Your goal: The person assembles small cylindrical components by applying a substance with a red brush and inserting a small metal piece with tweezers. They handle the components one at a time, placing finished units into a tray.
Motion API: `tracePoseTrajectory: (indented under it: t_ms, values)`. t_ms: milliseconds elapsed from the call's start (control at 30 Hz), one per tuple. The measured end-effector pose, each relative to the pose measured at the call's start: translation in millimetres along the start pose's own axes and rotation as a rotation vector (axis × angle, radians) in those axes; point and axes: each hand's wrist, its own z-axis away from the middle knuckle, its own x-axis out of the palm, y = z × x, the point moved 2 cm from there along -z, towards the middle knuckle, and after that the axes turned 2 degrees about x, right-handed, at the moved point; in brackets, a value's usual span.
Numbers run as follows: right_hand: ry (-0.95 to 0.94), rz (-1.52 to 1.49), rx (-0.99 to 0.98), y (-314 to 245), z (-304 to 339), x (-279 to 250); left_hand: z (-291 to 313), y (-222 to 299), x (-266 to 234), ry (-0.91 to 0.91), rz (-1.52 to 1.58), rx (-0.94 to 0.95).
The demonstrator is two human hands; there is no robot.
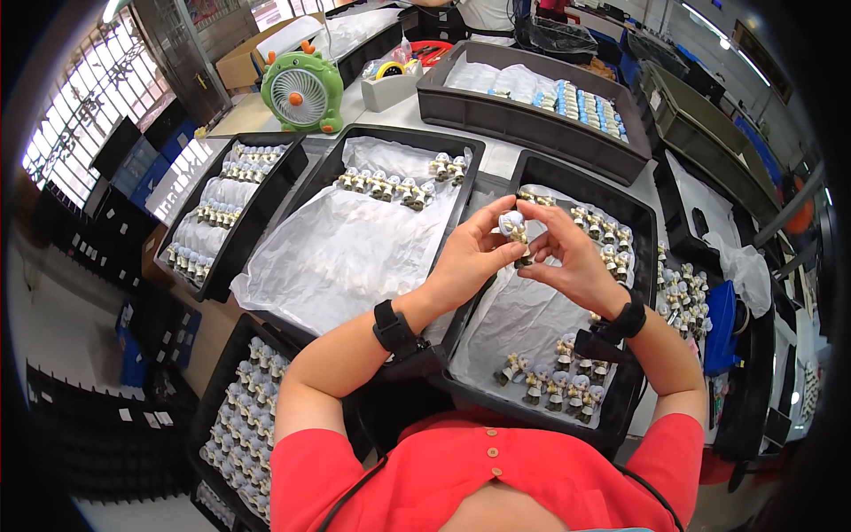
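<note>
A small figurine with a pale blue-white head and a gold-and-dark body is held upright between both hands. My left hand pinches it from the left with thumb and fingers. From the other side, the fingers of my right hand close on it too. Below the hands lies a black tray lined with white paper. Similar figurines stand in its near right part and along its far right side. Black bands with small devices circle both wrists.
Left of it, another black tray holds a row of figurines on paper. Further left stands a narrower filled tray; a packed tray sits lower left. A green fan and large grey bin are behind. Loose figurines lie right.
</note>
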Motion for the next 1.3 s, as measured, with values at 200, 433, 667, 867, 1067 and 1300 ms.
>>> tracePoseTrajectory:
  t_ms: [200,433,667,867,1067,1300]
  values:
    - [-0.019,-0.27,0.096,33.5,5.1,10.2,-0.5,-11.9,-4.6,-0.066,-0.118,-0.07]
    - [-0.063,-0.405,0.177,56.1,6.4,12.8,-1.6,-19.0,-6.6,-0.153,-0.19,-0.126]
    - [-0.089,-0.543,0.242,66.8,5.6,15.7,-3.6,-23.0,-9.5,-0.109,-0.162,-0.159]
    - [-0.05,-0.512,0.204,59.5,5.3,16.5,-3.7,-24.5,-11.5,-0.052,-0.293,0.012]
    - [0.087,-0.066,0.01,44.5,7.1,17.4,-4.7,-17.6,-5.8,-0.085,-0.202,0.002]
    - [0.158,0.184,-0.127,33.5,8.0,9.1,-8.1,-24.3,-8.6,-0.109,-0.037,-0.047]
